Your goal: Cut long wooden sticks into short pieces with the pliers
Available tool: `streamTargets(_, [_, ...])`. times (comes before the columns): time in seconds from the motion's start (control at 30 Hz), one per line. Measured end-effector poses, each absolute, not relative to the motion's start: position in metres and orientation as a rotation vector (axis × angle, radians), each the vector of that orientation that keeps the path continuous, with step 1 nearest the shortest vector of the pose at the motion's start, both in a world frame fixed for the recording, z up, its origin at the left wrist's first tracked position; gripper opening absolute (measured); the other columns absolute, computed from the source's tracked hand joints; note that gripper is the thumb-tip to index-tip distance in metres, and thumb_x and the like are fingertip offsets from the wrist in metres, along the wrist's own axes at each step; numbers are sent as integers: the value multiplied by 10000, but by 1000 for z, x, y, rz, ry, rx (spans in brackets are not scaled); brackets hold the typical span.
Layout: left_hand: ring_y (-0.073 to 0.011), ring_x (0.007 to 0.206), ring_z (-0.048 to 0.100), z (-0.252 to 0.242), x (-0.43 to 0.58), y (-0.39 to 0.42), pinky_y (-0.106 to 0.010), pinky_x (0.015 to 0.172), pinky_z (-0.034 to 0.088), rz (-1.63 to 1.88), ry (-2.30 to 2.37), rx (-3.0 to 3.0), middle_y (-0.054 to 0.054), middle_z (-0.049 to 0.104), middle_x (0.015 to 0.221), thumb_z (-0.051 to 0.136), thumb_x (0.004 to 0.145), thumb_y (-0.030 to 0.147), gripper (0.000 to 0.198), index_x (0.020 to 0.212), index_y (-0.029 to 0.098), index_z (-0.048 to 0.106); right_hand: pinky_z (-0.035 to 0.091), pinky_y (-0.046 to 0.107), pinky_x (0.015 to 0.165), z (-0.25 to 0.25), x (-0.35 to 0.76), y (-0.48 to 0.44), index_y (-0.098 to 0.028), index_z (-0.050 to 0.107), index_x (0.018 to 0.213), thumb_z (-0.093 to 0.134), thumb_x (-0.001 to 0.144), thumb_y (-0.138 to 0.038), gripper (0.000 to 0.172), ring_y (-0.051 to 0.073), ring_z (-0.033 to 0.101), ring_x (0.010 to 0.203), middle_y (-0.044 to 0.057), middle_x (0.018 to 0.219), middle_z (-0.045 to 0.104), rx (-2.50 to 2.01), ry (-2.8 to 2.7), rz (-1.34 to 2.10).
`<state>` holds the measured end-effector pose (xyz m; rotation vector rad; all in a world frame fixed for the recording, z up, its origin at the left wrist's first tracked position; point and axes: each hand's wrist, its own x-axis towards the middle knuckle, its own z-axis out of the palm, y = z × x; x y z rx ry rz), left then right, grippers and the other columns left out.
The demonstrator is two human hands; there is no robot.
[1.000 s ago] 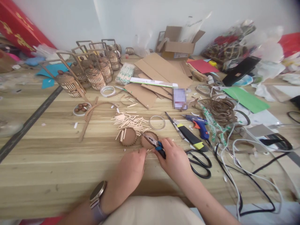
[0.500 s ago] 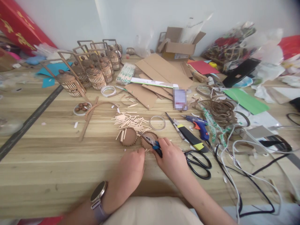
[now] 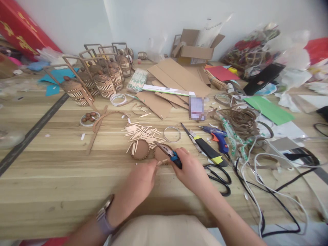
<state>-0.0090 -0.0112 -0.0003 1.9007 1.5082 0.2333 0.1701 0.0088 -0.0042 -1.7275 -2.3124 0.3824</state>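
Note:
My right hand (image 3: 191, 167) is closed around a pair of pliers (image 3: 167, 151) with blue and black handles. The jaws point up and left, over the right one of two shallow round brown trays (image 3: 159, 155). Just left of it, my left hand (image 3: 142, 179) is pinched shut at the near rim of that tray. A short pale wooden stick (image 3: 164, 160) shows at its fingertips, partly hidden and blurred. In the left round tray (image 3: 140, 150) lie a few sticks. Beyond the trays spreads a loose pile of pale wooden sticks (image 3: 140, 132).
To the right lie a utility knife (image 3: 208, 150), black-handled scissors (image 3: 220, 181), a blue glue gun (image 3: 217, 135) and tangled cables (image 3: 256, 184). Small lidded woven baskets (image 3: 105, 85) stand at back left. Cardboard sheets (image 3: 176, 77) and a bowl of brown beads (image 3: 89, 118) sit further off.
My right hand and the pliers have shifted slightly right. My left hand has drawn a little left, its wrist turning so the watch face shows less. The stick between them shows more.

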Motion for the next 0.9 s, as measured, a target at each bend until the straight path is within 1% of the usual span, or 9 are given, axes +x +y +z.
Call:
streamTargets(0.07, [-196, 627, 661, -1, -18, -6, -295, 634, 465, 318, 1445, 1701, -54, 678, 683, 339, 965, 266, 286, 748, 202, 515, 418, 278, 625, 2, 180, 11, -204, 524, 859, 539, 870, -173, 36, 215, 617, 742, 51, 840, 624, -1590, -2301, 568])
streamTargets(0.13, [-170, 622, 666, -1, -23, -2, -265, 604, 469, 373, 1304, 1476, -32, 682, 700, 356, 963, 362, 298, 747, 205, 488, 414, 258, 608, 10, 186, 11, -209, 523, 819, 529, 864, -157, 68, 191, 605, 710, 33, 803, 626, -1457, -2317, 722])
streamTargets(0.2, [-168, 648, 682, -3, -24, 0, -247, 574, 462, 384, 1167, 1302, -32, 693, 731, 403, 936, 439, 301, 784, 197, 498, 410, 244, 593, 17, 188, 10, -210, 543, 818, 524, 847, -128, 89, 176, 601, 689, 19, 779, 638, -1356, -2349, 850])
streamTargets(0.27, [-173, 664, 691, -5, -21, 0, -241, 563, 450, 365, 1085, 1222, -37, 697, 733, 454, 900, 487, 327, 796, 186, 525, 427, 246, 618, 21, 185, 9, -208, 575, 883, 522, 808, -79, 158, 178, 622, 715, 19, 804, 668, -1307, -2374, 932])
streamTargets(0.37, [-179, 675, 692, -7, -16, 0, -252, 581, 449, 349, 1055, 1208, -50, 704, 734, 478, 873, 504, 364, 756, 172, 570, 471, 277, 709, 22, 181, 10, -205, 585, 1024, 520, 758, -36, 322, 203, 664, 823, 47, 924, 712, -1278, -2375, 1009])
streamTargets(0.47, [-181, 671, 685, -6, -13, 0, -265, 596, 456, 339, 1068, 1225, -54, 709, 728, 471, 872, 516, 392, 730, 169, 585, 495, 288, 741, 19, 179, 12, -204, 573, 1083, 522, 746, -34, 381, 206, 678, 857, 56, 970, 724, -1254, -2332, 1059])
streamTargets(0.63, [-180, 670, 685, -3, -12, 0, -269, 602, 469, 324, 1053, 1174, -55, 708, 716, 506, 856, 551, 402, 741, 170, 562, 500, 264, 727, 16, 179, 14, -219, 584, 1068, 533, 761, -52, 353, 180, 676, 841, 27, 962, 722, -1202, -2271, 1106])
streamTargets(0.8, [-163, 619, 665, -4, -11, -1, -266, 595, 466, 338, 989, 1089, -24, 686, 654, 580, 810, 576, 402, 744, 183, 528, 502, 261, 702, 18, 176, 14, -213, 603, 1032, 539, 787, -69, 292, 176, 680, 811, 17, 897, 723, -1251, -2256, 1165])
streamTargets(0.9, [-157, 586, 647, -5, -11, -2, -266, 585, 455, 345, 949, 1037, -20, 679, 633, 631, 752, 623, 455, 722, 181, 529, 519, 287, 752, 16, 175, 13, -218, 606, 1024, 547, 794, -78, 276, 186, 681, 871, 24, 932, 716, -1249, -2247, 1124])
